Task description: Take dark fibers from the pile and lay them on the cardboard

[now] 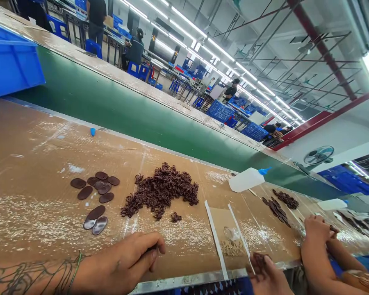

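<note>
My left hand [132,259] rests low over the cardboard-covered bench [178,262], fingers curled and thumb pressed in; whatever it may hold is hidden. At the bench's front edge, my right hand [269,276] grips a small dark brown piece [260,258], its exact kind unclear. Beyond my left hand lies a heap of curly, many-legged dark brown pieces [169,186], with one small clump [176,217] apart from it. To the left are several flat, glossy brown ovals [100,224]. Between my hands, two white strips [215,241] flank a glue-marked patch holding a clear crumpled blob [231,233].
A white squeeze bottle [246,180] with a blue nozzle lies behind the strips. A blue bin [14,61] stands at far left, beside the green conveyor belt [126,110]. At right, a co-worker's hands [318,229] work near more brown pieces [276,211]. A blue cap [92,131] sits near the belt.
</note>
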Demonstrator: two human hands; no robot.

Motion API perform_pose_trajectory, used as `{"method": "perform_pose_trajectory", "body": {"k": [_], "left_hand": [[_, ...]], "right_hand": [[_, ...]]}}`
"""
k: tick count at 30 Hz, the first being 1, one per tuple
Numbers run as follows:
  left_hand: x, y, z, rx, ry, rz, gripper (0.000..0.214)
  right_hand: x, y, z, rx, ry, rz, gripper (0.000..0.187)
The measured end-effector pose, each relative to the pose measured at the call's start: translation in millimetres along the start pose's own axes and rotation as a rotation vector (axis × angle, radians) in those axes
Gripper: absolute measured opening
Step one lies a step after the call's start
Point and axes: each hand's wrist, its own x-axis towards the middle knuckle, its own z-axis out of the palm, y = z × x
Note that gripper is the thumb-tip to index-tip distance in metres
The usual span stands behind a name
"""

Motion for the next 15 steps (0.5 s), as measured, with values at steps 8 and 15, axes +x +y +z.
{"method": "perform_pose_trajectory", "body": {"k": [8, 15], "left_hand": [[1.1, -4.1, 1.8, 0.062, 0.068, 0.083, 0.029], [2.0, -2.4, 0.4, 0.084, 0.073, 0.157, 0.024]], "right_hand": [[43.3, -20.4, 8.7, -0.286, -0.074, 0.076, 0.039], [55.3, -17.1, 13.0, -0.317, -0.093, 0.164, 0.051]]}}
